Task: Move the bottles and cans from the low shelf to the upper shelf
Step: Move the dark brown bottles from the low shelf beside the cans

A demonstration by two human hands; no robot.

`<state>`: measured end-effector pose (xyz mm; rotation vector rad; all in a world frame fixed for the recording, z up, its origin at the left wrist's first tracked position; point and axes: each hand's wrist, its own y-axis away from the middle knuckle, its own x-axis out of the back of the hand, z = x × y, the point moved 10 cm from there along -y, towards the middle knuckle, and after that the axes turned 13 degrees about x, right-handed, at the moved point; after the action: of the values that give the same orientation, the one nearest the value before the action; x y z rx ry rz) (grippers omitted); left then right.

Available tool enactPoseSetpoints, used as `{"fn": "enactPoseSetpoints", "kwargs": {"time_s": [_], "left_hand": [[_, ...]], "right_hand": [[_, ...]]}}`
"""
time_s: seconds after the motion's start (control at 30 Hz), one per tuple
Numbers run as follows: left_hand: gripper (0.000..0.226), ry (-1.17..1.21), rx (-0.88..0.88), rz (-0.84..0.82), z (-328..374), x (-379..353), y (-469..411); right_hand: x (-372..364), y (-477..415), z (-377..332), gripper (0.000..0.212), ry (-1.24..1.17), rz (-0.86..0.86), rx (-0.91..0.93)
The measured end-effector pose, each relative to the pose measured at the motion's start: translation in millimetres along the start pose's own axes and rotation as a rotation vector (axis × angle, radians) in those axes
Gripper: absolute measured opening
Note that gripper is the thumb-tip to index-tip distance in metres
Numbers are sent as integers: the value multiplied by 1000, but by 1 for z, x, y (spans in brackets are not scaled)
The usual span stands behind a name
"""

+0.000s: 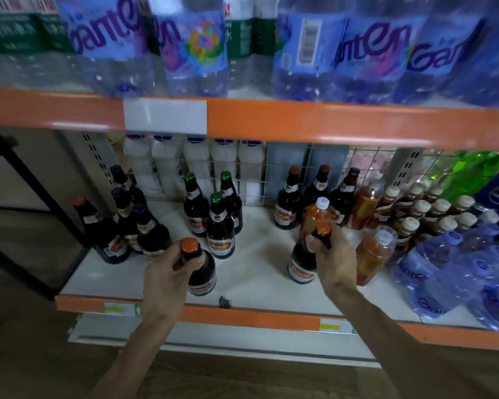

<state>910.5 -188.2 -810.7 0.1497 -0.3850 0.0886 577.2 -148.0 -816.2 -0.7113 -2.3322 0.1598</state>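
Left fingers point(177, 263) — round bottle point(203, 276) neck

Left bottle point(202, 273), right bottle point(300, 266): dark, orange-capped, upright, low shelf point(257, 279) front.

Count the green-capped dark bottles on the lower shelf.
3, in a central cluster: back-left bottle, back-right bottle, front bottle. More could hide behind them.

One head-worn wide-angle view looks forward and down from close range. The white, orange-edged low shelf point(257, 272) spreads beyond the fingers point(175, 259), with the orange-fronted upper shelf point(300, 119) above them.
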Motion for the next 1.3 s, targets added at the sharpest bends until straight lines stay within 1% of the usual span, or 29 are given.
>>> {"fn": "enactPoseSetpoints", "kwargs": {"time_s": [0.07,0.1,0.17,0.27,0.33,0.43,0.5,0.53,0.67,0.77,0.83,0.9,1.0,1.17,1.23,1.3], "left_hand": [[15,68,26,-14,29,14,18],[15,75,34,-22,46,23,28],[11,33,59,-61,90,40,57],[5,-52,181,-127,158,75,106],[9,-78,224,-188,212,101,145],[22,-134,276,-303,300,138,201],[23,-187,291,-345,353,161,233],[22,-192,303,-358,379,173,247],[25,-189,259,-396,490,221,303],[33,-192,115,-411,549,247,351],[18,-206,2,-379,584,264,382],[8,-189,-66,-371,613,273,410],[13,-166,-105,-376,643,284,444],[3,-198,-163,-392,670,281,472],[6,-200,-159,-386,675,275,467],[15,-203,-150,-403,681,264,454]], "right_hand": [[28,10,-24,15,-1,-4,-22],[44,16,-41,18,-3,-20,-26],[80,32,-84,24,-21,-73,-44],[148,61,-161,25,-43,-180,-116],[200,77,-215,29,-13,-230,-175],[285,95,-303,22,-4,-224,-282],[335,106,-355,16,-31,-201,-359],[358,113,-381,17,-43,-184,-383],[446,130,-480,20,-37,-163,-348],[505,149,-537,11,-18,-96,-225],[541,167,-564,7,-17,-43,-199],[572,184,-584,5,-31,-2,-196],[605,201,-607,12,16,35,-154],[645,205,-627,14,44,122,-151],[650,197,-627,14,42,134,-156],[654,183,-625,13,42,134,-162]]}}
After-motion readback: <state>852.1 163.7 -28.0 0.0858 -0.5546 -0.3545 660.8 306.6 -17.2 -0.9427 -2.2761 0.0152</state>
